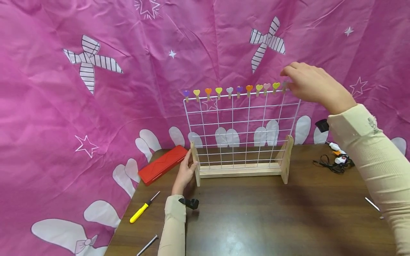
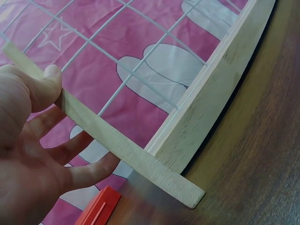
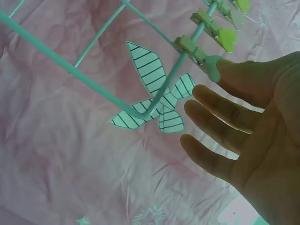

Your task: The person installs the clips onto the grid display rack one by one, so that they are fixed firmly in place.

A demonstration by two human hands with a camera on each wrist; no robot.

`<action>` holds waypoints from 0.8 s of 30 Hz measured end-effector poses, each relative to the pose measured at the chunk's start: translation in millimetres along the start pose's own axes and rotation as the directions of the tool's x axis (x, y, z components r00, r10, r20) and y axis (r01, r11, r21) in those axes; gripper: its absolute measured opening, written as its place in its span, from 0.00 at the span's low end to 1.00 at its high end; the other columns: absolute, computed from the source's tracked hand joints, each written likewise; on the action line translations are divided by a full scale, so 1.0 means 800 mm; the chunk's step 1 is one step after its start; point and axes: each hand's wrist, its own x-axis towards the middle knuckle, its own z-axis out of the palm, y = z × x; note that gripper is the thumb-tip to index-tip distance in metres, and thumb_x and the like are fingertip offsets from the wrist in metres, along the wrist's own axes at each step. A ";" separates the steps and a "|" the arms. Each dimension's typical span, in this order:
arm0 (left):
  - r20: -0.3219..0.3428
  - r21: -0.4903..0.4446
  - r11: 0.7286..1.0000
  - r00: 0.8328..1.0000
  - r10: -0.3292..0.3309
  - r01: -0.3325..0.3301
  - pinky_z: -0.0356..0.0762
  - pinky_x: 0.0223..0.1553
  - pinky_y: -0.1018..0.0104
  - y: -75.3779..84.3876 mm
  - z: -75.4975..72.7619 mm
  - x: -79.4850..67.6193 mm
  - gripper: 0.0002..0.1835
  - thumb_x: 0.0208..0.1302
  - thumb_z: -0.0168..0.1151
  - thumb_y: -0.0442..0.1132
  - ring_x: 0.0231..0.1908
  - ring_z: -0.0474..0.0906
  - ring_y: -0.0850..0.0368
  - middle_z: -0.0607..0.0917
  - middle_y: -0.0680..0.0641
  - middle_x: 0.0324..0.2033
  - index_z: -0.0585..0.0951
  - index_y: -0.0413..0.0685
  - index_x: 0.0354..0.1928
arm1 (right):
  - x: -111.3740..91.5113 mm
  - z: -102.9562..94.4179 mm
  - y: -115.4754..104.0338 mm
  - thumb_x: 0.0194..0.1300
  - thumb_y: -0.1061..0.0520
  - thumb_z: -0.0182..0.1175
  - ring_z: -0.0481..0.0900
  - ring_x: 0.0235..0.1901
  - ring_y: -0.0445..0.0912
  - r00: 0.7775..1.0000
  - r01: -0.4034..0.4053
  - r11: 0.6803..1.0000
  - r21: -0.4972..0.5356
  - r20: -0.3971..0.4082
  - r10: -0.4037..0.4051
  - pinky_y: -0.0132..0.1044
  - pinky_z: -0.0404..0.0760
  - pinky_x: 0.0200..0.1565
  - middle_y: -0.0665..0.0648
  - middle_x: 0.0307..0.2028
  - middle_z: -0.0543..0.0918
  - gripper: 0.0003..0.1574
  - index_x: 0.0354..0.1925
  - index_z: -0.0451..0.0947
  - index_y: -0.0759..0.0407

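Observation:
My left hand (image 1: 185, 174) grips the left wooden end post (image 2: 108, 133) of a stand holding a white wire grid (image 1: 241, 135); its thumb lies on one side, the fingers on the other. At the grid's top right corner, my right hand (image 1: 309, 83) pinches the last heart clothespin (image 3: 187, 47). The right thumb overlaps the heart, while three fingers (image 3: 215, 103) spread below it and the index finger is hidden. Several wooden clothespins with coloured hearts, such as an orange one (image 1: 249, 89), stand in a row along the top wire.
Left of the stand lies a red case (image 1: 163, 165), with a yellow-handled screwdriver (image 1: 141, 211) and a metal rod (image 1: 147, 245) nearer me. A white tool with a black cord (image 1: 341, 156) and a thin rod (image 1: 372, 204) lie right. A pink patterned cloth (image 1: 128, 106) hangs behind.

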 end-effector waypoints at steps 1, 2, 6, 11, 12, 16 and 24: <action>-0.004 -0.006 0.999 0.999 0.033 -0.033 0.72 0.51 0.49 -0.007 0.000 0.000 0.36 0.65 0.53 0.30 0.55 0.69 0.41 0.66 0.33 0.61 0.51 0.47 0.71 | -0.003 0.000 0.000 0.62 0.64 0.50 0.68 0.49 0.64 1.000 0.007 1.000 0.007 -0.014 -0.006 0.62 0.68 0.44 0.67 0.48 0.71 0.20 0.54 0.68 0.67; -0.008 -0.007 0.999 0.999 0.052 -0.052 0.73 0.50 0.49 -0.009 0.001 -0.001 0.35 0.65 0.53 0.31 0.55 0.70 0.41 0.67 0.32 0.60 0.52 0.47 0.71 | -0.006 0.001 0.000 0.62 0.64 0.50 0.68 0.49 0.64 1.000 0.009 1.000 0.014 -0.027 -0.009 0.62 0.68 0.43 0.67 0.48 0.71 0.20 0.53 0.68 0.66; -0.011 -0.014 0.998 0.998 0.066 -0.066 0.73 0.50 0.49 -0.011 0.005 -0.004 0.35 0.64 0.53 0.30 0.54 0.70 0.41 0.68 0.30 0.58 0.51 0.44 0.71 | -0.021 0.005 0.001 0.60 0.64 0.53 0.68 0.46 0.63 0.996 0.020 0.999 0.041 -0.084 -0.017 0.62 0.68 0.42 0.67 0.48 0.70 0.21 0.53 0.68 0.66; -0.001 -0.026 0.999 1.000 -0.024 0.024 0.69 0.52 0.44 0.007 0.005 -0.003 0.36 0.62 0.52 0.23 0.56 0.67 0.36 0.67 0.27 0.58 0.50 0.36 0.70 | -0.042 0.022 0.003 0.58 0.63 0.58 0.67 0.48 0.65 0.977 0.029 0.996 0.084 -0.213 -0.011 0.64 0.67 0.43 0.69 0.49 0.69 0.26 0.55 0.67 0.67; 0.005 -0.033 0.999 0.999 -0.033 0.033 0.68 0.53 0.44 0.014 0.004 -0.003 0.36 0.62 0.52 0.22 0.56 0.67 0.35 0.66 0.27 0.58 0.50 0.35 0.70 | -0.046 0.026 0.003 0.57 0.63 0.60 0.66 0.48 0.66 0.969 0.034 0.995 0.092 -0.248 -0.010 0.64 0.66 0.45 0.69 0.50 0.69 0.27 0.55 0.67 0.67; 0.025 0.009 0.999 0.998 -0.053 0.053 0.66 0.55 0.44 0.038 -0.006 -0.010 0.35 0.61 0.53 0.22 0.56 0.66 0.34 0.67 0.25 0.57 0.52 0.31 0.68 | -0.059 0.054 0.005 0.55 0.60 0.64 0.63 0.52 0.67 0.932 0.072 0.989 0.128 -0.361 -0.021 0.64 0.62 0.51 0.71 0.53 0.67 0.33 0.57 0.65 0.70; -0.047 0.115 0.992 0.998 -0.045 0.050 0.62 0.58 0.41 0.065 -0.032 -0.002 0.36 0.60 0.61 0.34 0.60 0.63 0.39 0.64 0.36 0.63 0.58 0.42 0.68 | -0.083 0.115 0.009 0.48 0.44 0.69 0.57 0.60 0.64 0.889 0.025 0.978 0.208 -0.452 0.074 0.66 0.58 0.53 0.67 0.64 0.57 0.56 0.65 0.54 0.67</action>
